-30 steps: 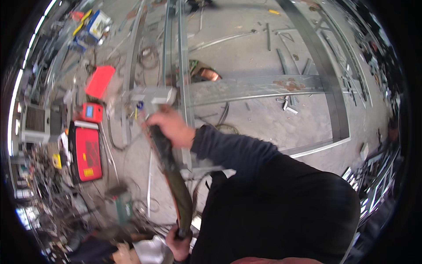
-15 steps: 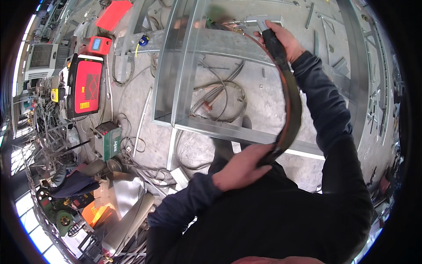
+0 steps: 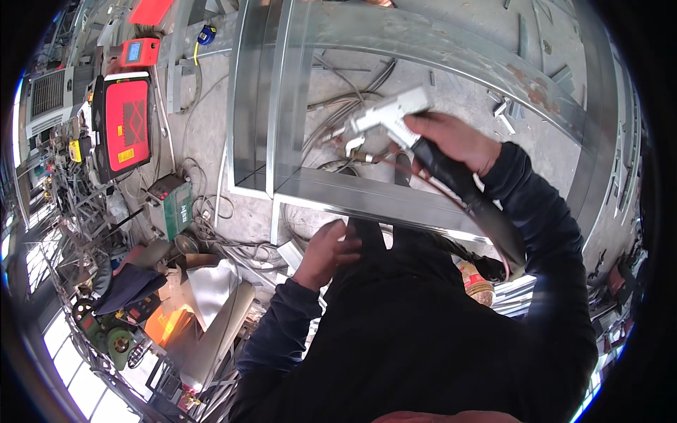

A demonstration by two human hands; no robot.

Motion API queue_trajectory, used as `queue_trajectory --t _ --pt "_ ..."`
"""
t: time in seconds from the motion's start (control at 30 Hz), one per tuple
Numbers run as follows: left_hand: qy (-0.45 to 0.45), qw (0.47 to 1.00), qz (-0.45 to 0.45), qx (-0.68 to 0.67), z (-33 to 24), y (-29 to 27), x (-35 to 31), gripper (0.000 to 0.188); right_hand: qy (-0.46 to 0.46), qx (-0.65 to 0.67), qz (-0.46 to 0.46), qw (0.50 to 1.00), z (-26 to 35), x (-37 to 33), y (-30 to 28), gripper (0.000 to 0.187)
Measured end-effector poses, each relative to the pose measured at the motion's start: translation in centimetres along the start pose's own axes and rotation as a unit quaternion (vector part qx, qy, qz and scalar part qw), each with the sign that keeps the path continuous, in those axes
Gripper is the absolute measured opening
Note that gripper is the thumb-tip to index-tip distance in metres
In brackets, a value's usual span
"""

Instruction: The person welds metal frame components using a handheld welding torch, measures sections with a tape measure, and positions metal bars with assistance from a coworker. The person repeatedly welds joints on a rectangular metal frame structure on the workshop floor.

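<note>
My right hand (image 3: 458, 144) is wrapped round the grip of a silver-white welding gun (image 3: 391, 116). Its nozzle points left over the metal frame (image 3: 367, 201), and a brass fitting (image 3: 363, 156) sits beneath its front. From the grip a thick dark hose (image 3: 493, 229) curves down beside my right forearm, with a thin copper-coloured line along it. My left hand (image 3: 328, 254) hangs near the frame's front edge, holding nothing, its fingers loosely bent and apart. The gun is slightly smeared by motion.
Left of the frame stand a red-and-black machine (image 3: 127, 123), a red box with a small display (image 3: 139, 51) and a green box (image 3: 169, 208). A blue tape measure (image 3: 206, 35) lies on a metal beam. Cables (image 3: 243, 250) coil on the floor. Cardboard and scrap (image 3: 169, 317) pile up lower left.
My right hand has drawn the welding gun nearer and turned its nozzle left. My left hand has let go of the hose and moved left. The view has shifted slightly.
</note>
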State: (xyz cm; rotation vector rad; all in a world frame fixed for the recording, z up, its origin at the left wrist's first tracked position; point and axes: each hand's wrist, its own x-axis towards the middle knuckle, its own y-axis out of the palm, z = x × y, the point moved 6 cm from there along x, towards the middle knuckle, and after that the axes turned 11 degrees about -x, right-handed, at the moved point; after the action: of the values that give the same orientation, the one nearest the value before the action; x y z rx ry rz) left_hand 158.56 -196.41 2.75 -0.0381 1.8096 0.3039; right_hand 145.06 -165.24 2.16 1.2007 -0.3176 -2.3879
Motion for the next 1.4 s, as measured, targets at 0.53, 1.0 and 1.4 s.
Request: queue_trajectory --t 0.53,1.0,1.4 --pt "0.071 0.985 -0.074 -0.142 -1.9 -1.2 7.9 0.034 0.071 0.080 0.007 0.994 -3.9 5.7 7.1 0.048" --pt "0.094 0.982 -0.047 -0.158 -2.0 -1.2 8.2 0.028 0.079 0.103 0.015 0.991 -4.7 7.0 7.4 0.048" --pt "0.079 0.978 -0.036 -0.189 -1.8 -1.1 8.5 0.029 0.081 0.103 0.011 0.991 -5.0 7.4 7.5 0.046"
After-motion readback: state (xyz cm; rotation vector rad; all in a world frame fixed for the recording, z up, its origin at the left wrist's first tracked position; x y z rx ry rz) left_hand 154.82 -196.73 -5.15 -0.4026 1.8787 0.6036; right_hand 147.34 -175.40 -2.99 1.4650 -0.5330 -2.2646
